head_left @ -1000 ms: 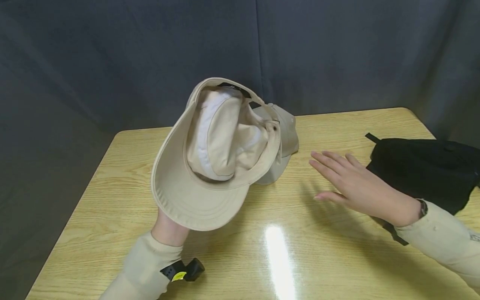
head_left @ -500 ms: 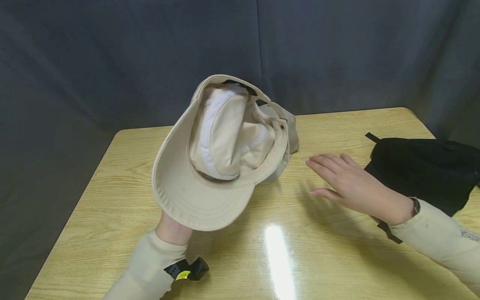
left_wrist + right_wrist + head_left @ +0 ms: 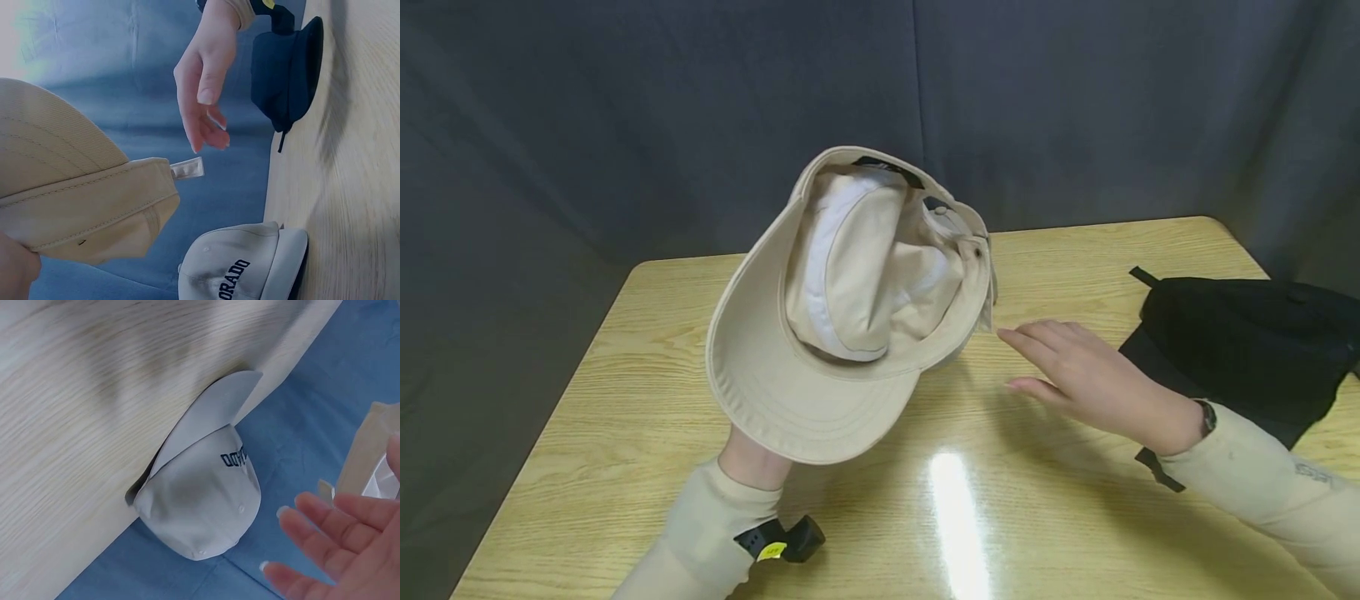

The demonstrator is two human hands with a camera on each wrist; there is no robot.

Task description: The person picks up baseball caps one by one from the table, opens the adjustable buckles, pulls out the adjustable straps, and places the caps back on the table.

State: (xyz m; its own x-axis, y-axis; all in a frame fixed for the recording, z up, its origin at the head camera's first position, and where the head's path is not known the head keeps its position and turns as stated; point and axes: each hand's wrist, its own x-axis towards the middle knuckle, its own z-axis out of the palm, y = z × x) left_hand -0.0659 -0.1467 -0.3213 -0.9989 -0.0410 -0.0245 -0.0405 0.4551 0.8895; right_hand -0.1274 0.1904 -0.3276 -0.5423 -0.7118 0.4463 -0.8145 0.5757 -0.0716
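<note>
My left hand (image 3: 14,269) holds a beige cap (image 3: 805,408) in the air, its hollow inside facing me and its brim low on the left. In the head view the cap hides the fingers, leaving just the wrist below the brim; the left wrist view shows part of the hand against the cap's edge. My right hand (image 3: 1082,371) hovers to the right of the cap with relaxed fingers and holds nothing. Its fingertips are close to the cap's back strap (image 3: 189,168) but apart from it. A light grey cap (image 3: 200,487) with dark lettering sits behind, mostly covered in the head view.
A black cap (image 3: 1247,342) with straps lies on the right of the wooden table (image 3: 647,350), partly behind my right forearm. Dark curtains (image 3: 760,100) hang past the table's far edge. A bright reflection shows at the table's front.
The beige cap has shifted slightly right in my left hand, covering more of the grey cap. My right hand has moved left and slightly down, closer to the beige cap.
</note>
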